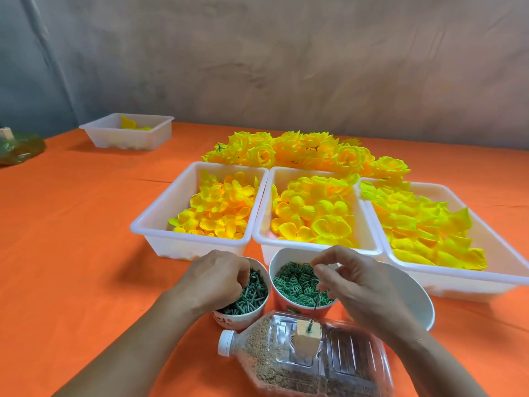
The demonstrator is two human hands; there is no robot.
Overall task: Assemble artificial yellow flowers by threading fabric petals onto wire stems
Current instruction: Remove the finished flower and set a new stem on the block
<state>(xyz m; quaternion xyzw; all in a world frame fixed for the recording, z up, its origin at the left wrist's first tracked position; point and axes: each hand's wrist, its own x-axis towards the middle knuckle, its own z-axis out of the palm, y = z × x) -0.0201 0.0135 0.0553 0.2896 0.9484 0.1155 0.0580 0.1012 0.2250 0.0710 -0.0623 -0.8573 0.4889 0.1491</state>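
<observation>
L hand [217, 285], lower centre: fingers curled into cup of green pegs [252, 296]; grip can't tell. R hand [357, 282]: thumb + index pinch wire [316, 299] standing in wood block [307, 336].

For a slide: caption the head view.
Left hand grips green pegs in a cup; right hand pinches a wire standing in the wooden block.

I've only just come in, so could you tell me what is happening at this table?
A person is assembling yellow fabric flowers. The left hand has its fingers curled round green pegs in a cup, while the right hand pinches a thin wire standing in a wooden block on a grain-filled bottle. No petal is on the wire yet; three trays of petals wait behind, with finished flowers beyond.
</observation>
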